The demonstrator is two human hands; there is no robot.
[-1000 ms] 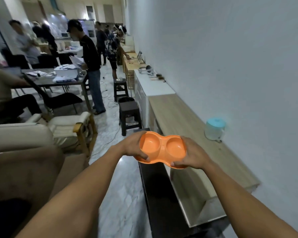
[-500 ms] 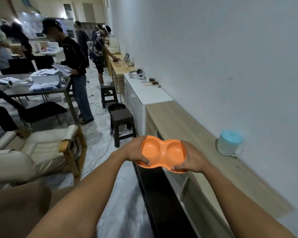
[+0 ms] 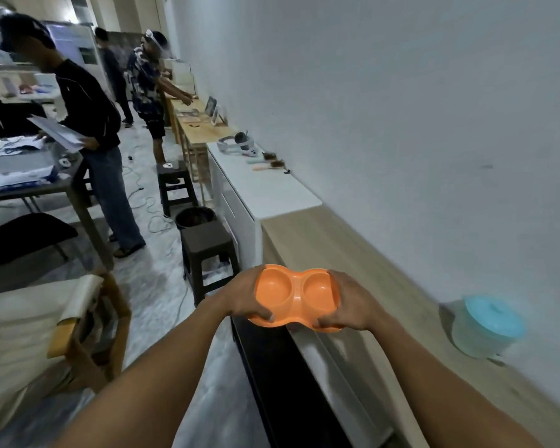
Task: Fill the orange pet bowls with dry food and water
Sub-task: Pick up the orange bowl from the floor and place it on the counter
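Carried in the air, level, both wells facing up and both bare and dry: the orange double pet bowl (image 3: 296,297). Clamped at each end, with the left hand (image 3: 244,300) curled round the rim of the left well and the right hand (image 3: 353,303) curled round the right one, thumbs lying over the near edge. Long axis running left to right across the body, so neither hand nearer than the other. Poised about the front edge of the long wooden counter (image 3: 320,247), apparently clear of it, though hard to tell for certain. Off to the right of the bowl, toward the wall and well apart from the right hand, standing on that same counter: a pale container with a teal lid (image 3: 488,328), contents unreadable. By the look of it the carrying step, with nothing poured in yet. For setting down, a shift rightward and down onto bare wood, keeping the bowl level, with the right hand on the counter side.
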